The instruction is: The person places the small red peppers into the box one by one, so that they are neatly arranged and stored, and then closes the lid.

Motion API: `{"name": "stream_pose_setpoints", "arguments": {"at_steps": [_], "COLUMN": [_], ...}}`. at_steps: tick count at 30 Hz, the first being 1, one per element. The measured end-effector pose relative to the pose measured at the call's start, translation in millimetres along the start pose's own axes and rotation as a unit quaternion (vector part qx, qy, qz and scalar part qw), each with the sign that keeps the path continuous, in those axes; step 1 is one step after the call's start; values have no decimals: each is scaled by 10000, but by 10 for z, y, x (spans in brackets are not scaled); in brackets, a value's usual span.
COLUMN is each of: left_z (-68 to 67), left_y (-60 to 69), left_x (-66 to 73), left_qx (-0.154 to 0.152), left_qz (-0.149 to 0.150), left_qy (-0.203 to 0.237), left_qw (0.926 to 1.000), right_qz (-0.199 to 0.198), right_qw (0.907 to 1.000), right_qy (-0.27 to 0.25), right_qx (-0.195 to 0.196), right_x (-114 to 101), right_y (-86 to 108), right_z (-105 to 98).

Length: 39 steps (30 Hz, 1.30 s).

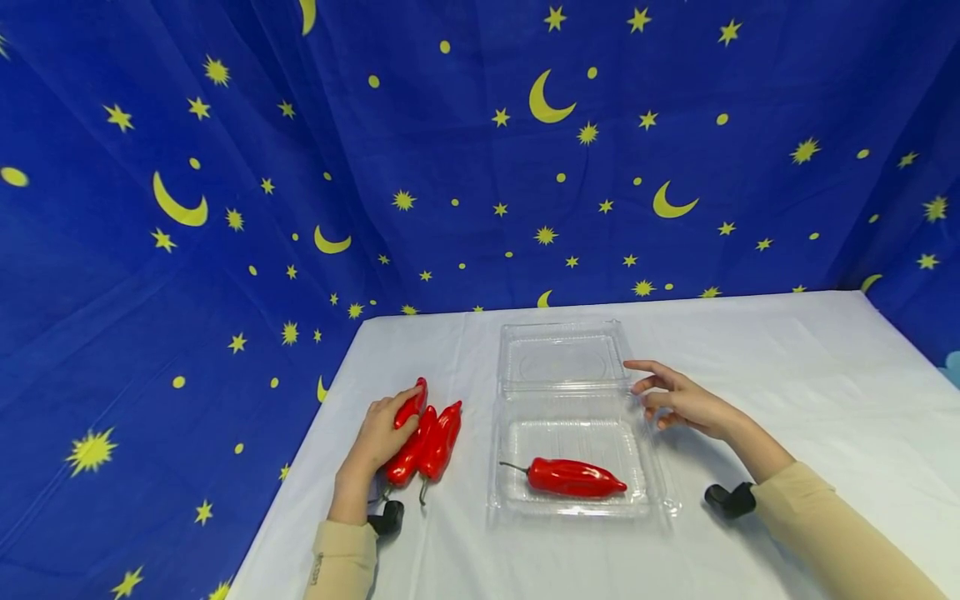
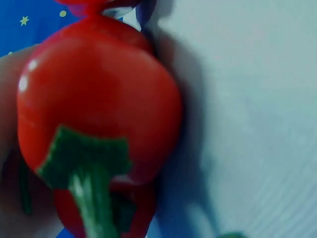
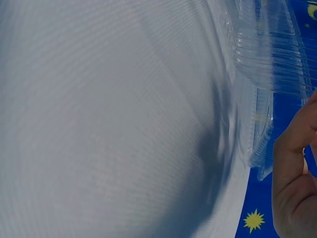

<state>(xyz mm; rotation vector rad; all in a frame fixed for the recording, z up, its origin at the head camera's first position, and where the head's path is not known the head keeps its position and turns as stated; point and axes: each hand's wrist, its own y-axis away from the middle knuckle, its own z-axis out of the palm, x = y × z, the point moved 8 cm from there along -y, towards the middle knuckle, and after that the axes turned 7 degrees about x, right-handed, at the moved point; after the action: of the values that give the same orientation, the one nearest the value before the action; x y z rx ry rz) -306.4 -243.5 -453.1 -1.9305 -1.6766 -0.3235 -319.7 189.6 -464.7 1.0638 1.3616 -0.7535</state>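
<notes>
Clear box (image 1: 573,437), open: one red pepper (image 1: 573,477) | left fingers (image 1: 403,396): pinching another pepper (image 1: 410,407) | right fingers (image 1: 649,367): loosely spread

The left sleeve (image 1: 341,577) carries one small dark marking (image 1: 317,569), set lengthwise near the cuff (image 1: 348,536); its characters are too small to resolve. No text, label, brand or number is legible in any view.

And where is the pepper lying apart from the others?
In the head view, that red pepper lies in the near half of the clear container, left of the right hand.
</notes>
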Motion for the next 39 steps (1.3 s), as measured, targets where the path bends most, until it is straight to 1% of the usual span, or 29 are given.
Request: {"name": "stream_pose_setpoints", "arguments": {"at_steps": [3, 7, 9, 12, 16, 19, 24, 26, 28, 31, 35, 37, 39], "left_z": [-78, -231, -310, -412, -537, -653, -955, -1047, -1079, -1055, -979, -944, -891], "left_y": [-14, -37, -51, -75, -119, -153, -150, -151, -179, -248, -360, -398, -431], "left_x": [31, 124, 179, 268, 410, 561, 1004, 1159, 1225, 1247, 1267, 1333, 1407], "left_qx": [136, 394, 513, 611, 612, 533, 461, 412, 336, 230, 108, -20, -215], "left_qz": [49, 159, 182, 194, 264, 372, 906, 1094, 1133, 1217, 1468, 1656, 1790], "left_qy": [190, 658, 960, 1423, 1918, 2231, 2568, 2646, 2756, 2950, 3241, 3353, 3433], "left_qw": [9997, 9969, 9939, 9877, 9792, 9726, 9611, 9572, 9540, 9474, 9345, 9275, 9217], "right_qz": [26, 27, 24, 32, 37, 36, 10, -1, -6, -3, 33, 56, 87], "right_qw": [10000, 10000, 10000, 10000, 10000, 10000, 10000, 10000, 10000, 10000, 10000, 10000, 9999], "right_qy": [2, -24, -35, -37, -10, 19, 15, 13, 20, 19, 21, 33, 47], "right_qx": [3, 1, 1, 1, 19, 32, 9, -5, -18, -26, 1, 19, 33], "right_x": [4, 6, 8, 17, 31, 38, 37, 37, 37, 38, 37, 33, 30], "right_y": [-1, -3, -4, -3, -1, -2, -3, -2, 0, 2, -10, -16, -18], "right_z": [-3, -7, -8, -8, -13, -16, -14, -13, -11, -10, -16, -17, -14]}}
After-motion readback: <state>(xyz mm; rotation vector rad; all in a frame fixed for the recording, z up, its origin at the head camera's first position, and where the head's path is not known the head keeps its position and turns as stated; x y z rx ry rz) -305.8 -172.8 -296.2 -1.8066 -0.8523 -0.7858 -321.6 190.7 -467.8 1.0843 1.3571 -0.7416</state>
